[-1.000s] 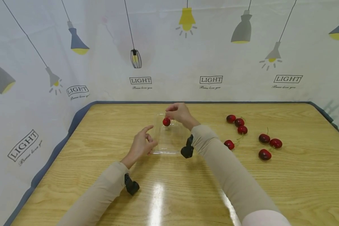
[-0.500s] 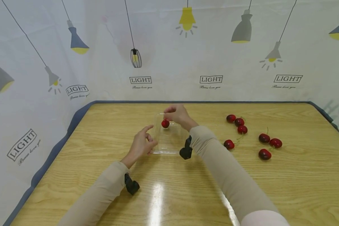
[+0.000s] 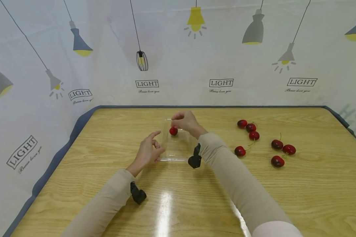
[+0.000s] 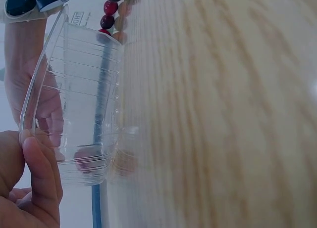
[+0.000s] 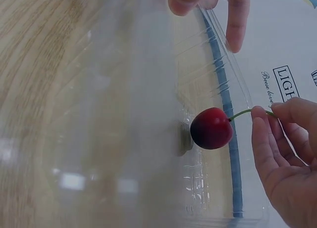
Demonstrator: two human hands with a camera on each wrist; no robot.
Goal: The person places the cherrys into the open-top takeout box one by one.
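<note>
My right hand point(image 3: 186, 122) pinches the thin green stem of a dark red cherry point(image 5: 212, 128) between thumb and fingertips. The cherry hangs low inside a clear plastic container point(image 4: 81, 84), near its far end; whether it touches the bottom I cannot tell. At the container's left side is my left hand point(image 3: 148, 150), with thumb and finger on the rim; the left wrist view shows its fingers point(image 4: 42, 173) gripping that edge. Through the clear wall the same view also shows the cherry, faintly.
To the right on the wooden table point(image 3: 213, 204) lie several loose cherries, some with stems, among them one point(image 3: 240, 151) nearest the container. A printed white sheet point(image 3: 178, 65) hangs behind the table's blue-edged far side.
My right hand has moved slightly left and down, bringing the cherry lower into the container. The left hand keeps its place on the rim.
</note>
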